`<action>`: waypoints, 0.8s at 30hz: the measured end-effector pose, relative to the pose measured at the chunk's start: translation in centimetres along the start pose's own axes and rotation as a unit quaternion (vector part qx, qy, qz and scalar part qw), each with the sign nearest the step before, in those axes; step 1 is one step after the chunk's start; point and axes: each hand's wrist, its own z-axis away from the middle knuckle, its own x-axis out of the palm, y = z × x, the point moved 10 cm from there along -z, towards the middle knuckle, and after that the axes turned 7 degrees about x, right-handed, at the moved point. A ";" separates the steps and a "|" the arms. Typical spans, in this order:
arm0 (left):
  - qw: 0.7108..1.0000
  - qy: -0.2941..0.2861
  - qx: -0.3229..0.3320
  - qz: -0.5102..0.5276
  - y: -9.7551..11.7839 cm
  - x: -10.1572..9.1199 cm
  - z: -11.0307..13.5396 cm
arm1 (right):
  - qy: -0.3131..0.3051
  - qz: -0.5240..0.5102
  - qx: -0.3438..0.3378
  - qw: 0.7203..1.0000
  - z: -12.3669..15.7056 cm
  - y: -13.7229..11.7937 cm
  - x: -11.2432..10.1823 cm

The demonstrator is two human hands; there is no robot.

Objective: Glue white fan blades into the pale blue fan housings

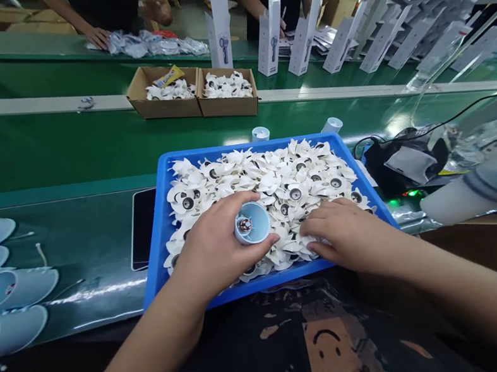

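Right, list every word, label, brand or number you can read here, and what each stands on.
No text is clearly legible.
Yellow packet in the left carton: lettering too small and blurred to read.
White boxes: print below the device picture, too small to read.
Dark shirt: printed cartoon face, no readable words.

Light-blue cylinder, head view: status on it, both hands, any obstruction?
Left hand gripping light-blue cylinder, open end facing camera. Right hand at white bladed parts heaped in blue tray; grip unclear. Nothing seen blocking either hand.
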 end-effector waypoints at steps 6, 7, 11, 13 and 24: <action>1.000 0.006 0.006 -0.005 0.0 0.0 0.0 | 0.016 0.011 0.011 1.000 0.6 -0.7 -0.1; 1.000 0.009 0.008 -0.005 0.0 -0.1 0.1 | 0.034 -0.017 0.021 0.999 0.7 -0.4 -0.4; 1.000 0.025 0.004 0.002 0.0 -0.4 0.3 | 0.089 -0.398 0.059 0.911 1.3 1.7 -1.1; 1.000 0.021 0.018 0.015 0.5 -0.3 0.3 | 0.061 -0.610 0.056 0.788 1.1 2.1 0.1; 0.994 -0.031 0.105 -0.008 2.3 1.1 0.3 | -0.025 -0.867 0.067 0.492 -0.5 0.1 4.1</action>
